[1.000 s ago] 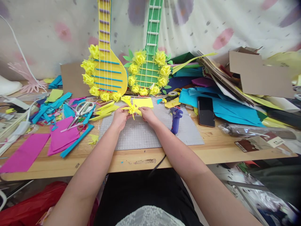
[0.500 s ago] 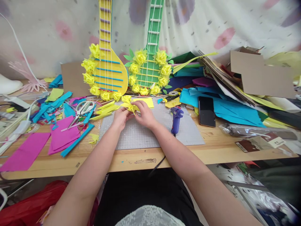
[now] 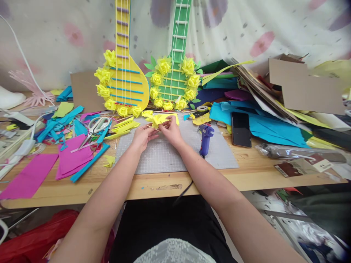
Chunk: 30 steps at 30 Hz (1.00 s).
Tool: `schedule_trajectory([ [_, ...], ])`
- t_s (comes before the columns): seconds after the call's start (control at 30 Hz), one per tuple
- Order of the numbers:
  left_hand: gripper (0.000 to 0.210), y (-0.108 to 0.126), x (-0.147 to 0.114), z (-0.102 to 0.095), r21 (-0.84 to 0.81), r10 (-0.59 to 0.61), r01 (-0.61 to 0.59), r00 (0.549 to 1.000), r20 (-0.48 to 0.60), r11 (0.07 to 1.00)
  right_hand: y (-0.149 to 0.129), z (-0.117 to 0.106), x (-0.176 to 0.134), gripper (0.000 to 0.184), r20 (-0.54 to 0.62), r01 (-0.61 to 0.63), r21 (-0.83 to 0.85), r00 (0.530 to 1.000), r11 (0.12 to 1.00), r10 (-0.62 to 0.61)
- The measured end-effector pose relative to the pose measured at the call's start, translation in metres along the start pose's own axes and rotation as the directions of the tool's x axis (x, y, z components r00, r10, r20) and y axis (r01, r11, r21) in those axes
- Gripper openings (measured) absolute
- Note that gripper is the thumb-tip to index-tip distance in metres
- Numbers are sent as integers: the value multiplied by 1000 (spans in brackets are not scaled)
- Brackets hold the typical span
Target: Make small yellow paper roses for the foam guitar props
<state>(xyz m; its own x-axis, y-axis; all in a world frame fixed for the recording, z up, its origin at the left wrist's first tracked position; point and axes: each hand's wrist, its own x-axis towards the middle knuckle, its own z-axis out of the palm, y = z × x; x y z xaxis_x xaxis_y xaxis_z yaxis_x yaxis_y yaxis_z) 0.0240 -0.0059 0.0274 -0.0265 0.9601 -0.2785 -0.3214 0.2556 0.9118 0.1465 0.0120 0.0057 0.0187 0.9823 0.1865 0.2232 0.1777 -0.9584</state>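
A yellow paper flower is held between my two hands over the grey cutting mat. My left hand is closed at its lower left side, pinching near the base, where a thin pale stick partly shows. My right hand grips the petals from the right with thumb and fingers. The fingers hide part of the flower's underside. Just behind lies a sheet of yellow paper, and folded yellow paper strips lie to the left of my left hand.
A purple glue gun stands on the mat's right part, near a phone. Scissors rest among paper scraps and magenta sheets at left. A yellow paper guitar and a green one lean behind.
The flower has turned in my hands, its petals now facing more upward and away. My right hand has shifted slightly right, with its fingers lower around it.
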Motion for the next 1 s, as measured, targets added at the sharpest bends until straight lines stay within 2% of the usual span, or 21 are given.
schedule_trajectory([
  [0.17, 14, 0, 1, 0, -2, 6, -6, 1000, -1, 1000, -5, -1, -3, 44, 102, -36, 67, 994, 997, 29],
  [0.33, 15, 1, -1, 3, 10, -17, 17, 1000, -10, 1000, -3, 2, -1, 51, 117, -124, 146, 987, 982, 107],
  [0.47, 17, 1, -2, 2, 17, -5, 4, 999, 34, 1000, -1, 4, 1, 46, 126, -222, 227, 972, 948, 198],
  [0.6, 32, 0, -2, 1, -6, 21, -20, 994, 104, 1000, -2, 2, 2, 39, 88, -280, 297, 960, 913, 266],
  [0.8, 41, -4, -2, 5, 7, 44, -44, 999, 6, 999, -4, 0, 3, 40, 100, -297, 332, 955, 895, 279],
  [1.0, 41, -3, -4, 6, 38, 47, -47, 999, -1, 998, -7, -1, 1, 38, 137, -336, 321, 942, 885, 307],
])
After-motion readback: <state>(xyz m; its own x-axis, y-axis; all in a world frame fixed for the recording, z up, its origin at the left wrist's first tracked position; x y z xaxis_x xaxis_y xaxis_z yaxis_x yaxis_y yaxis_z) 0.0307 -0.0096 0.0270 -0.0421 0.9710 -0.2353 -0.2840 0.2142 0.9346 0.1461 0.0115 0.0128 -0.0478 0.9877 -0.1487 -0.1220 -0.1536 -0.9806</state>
